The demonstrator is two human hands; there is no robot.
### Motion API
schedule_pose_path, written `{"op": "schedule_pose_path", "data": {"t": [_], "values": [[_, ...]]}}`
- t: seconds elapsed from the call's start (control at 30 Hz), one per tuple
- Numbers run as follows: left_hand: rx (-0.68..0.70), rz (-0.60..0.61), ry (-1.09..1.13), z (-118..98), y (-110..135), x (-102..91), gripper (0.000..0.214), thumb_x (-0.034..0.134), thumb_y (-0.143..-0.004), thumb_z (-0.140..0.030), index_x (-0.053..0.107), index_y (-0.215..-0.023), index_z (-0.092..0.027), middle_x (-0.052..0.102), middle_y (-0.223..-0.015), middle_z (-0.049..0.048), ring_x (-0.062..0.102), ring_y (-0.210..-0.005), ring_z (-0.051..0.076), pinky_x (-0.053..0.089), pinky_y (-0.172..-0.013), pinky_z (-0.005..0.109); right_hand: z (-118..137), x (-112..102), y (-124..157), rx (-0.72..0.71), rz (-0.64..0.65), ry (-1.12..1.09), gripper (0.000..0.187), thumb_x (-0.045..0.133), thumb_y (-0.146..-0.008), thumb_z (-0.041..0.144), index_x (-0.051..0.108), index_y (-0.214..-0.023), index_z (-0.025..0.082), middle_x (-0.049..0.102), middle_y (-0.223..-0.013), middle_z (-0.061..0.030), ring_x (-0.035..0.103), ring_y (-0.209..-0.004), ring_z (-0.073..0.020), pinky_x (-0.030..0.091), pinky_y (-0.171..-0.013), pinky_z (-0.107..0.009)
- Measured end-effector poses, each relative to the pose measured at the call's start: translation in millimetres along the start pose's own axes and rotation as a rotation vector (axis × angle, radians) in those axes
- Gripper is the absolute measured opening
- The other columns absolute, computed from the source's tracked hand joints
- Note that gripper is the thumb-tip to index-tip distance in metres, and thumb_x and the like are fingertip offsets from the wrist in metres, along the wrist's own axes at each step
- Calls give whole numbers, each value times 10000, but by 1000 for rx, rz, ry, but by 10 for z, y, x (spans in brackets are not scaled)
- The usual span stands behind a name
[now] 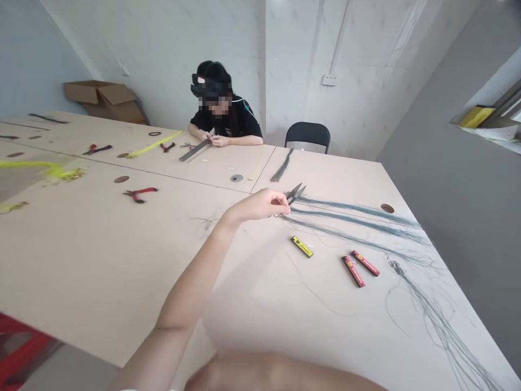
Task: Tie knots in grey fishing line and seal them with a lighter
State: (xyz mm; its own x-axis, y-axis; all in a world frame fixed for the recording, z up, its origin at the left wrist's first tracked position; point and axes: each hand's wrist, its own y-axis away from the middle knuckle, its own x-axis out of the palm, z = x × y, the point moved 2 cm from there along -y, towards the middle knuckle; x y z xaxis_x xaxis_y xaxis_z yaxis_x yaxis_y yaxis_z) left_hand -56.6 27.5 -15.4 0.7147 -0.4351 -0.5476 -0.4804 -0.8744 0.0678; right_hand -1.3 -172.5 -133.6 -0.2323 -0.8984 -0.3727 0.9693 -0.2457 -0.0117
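Note:
My left hand (275,203) reaches out over the table, its fingers closed on a pair of scissors (297,192). The blades point away to the upper right, slightly apart, while the fingers hide most of the handles. Right beside that hand begin three bundles of thin grey-blue wire-like strands, a far one (350,205), a middle one (350,218) and a near one (350,237), stretching toward the right edge. Whether the blades touch any strand I cannot tell. Along the bottom edge lies part of my other arm (285,372), blurred; no fingers of my right hand show.
A yellow lighter-like case (302,246) and two red ones (358,266) lie near the bundles. Another strand bundle (423,298) is at right. Red-handled pliers (140,194) lie left. Across the table (101,260), a person (223,114) handles a dark flat strip (196,150).

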Motion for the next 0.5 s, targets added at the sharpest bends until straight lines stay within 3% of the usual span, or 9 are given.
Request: {"op": "schedule_pose_path", "data": {"t": [0.1, 0.2, 0.3, 0.43, 0.5], "values": [[-45, -122, -23, -39, 287, -100, 219, 628, -802, -383, 655, -751, -172, 659, -791, 28, 582, -753, 170, 394, -672, 269, -16, -4, -71, 22, -122, 105, 185, 554, -993, 288, 689, -1083, 199, 675, -1099, -48, 650, -1010, -166, 507, -846, -219], [-112, -319, -49, -126, 691, -162, 249, 613, -816, -423, 645, -771, -180, 609, -739, -2, 517, -661, 143, 356, -606, 258, 21, -21, -99, 66, -313, 306, 200, 518, -994, 306, 653, -1083, 190, 700, -1007, -75, 676, -855, -197, 531, -782, -273], [-187, -598, -76, -235, 1163, -161, 215, 643, -788, -393, 649, -731, -186, 627, -757, -10, 539, -708, 146, 383, -650, 258, 119, 2, -127, 96, -390, 371, 209, 470, -988, 279, 606, -1118, 191, 713, -898, -59, 680, -738, -211, 541, -694, -293], [-332, -1029, -8, -235, 1754, -87, 149, 726, -686, -365, 710, -713, -220, 718, -824, -12, 604, -748, 176, 416, -679, 285, 272, 21, -201, 107, -410, 312, 286, 489, -942, 222, 574, -1211, 171, 721, -1019, -94, 698, -836, -247, 566, -723, -330], [-255, -1241, -26, -191, 1954, -44, 111, 749, -654, -335, 718, -690, -234, 734, -822, -15, 634, -782, 197, 451, -719, 305, 343, -3, -257, 64, -392, 259, 369, 515, -897, 159, 556, -1263, 150, 724, -1054, -90, 689, -933, -259, 567, -800, -341]]}}
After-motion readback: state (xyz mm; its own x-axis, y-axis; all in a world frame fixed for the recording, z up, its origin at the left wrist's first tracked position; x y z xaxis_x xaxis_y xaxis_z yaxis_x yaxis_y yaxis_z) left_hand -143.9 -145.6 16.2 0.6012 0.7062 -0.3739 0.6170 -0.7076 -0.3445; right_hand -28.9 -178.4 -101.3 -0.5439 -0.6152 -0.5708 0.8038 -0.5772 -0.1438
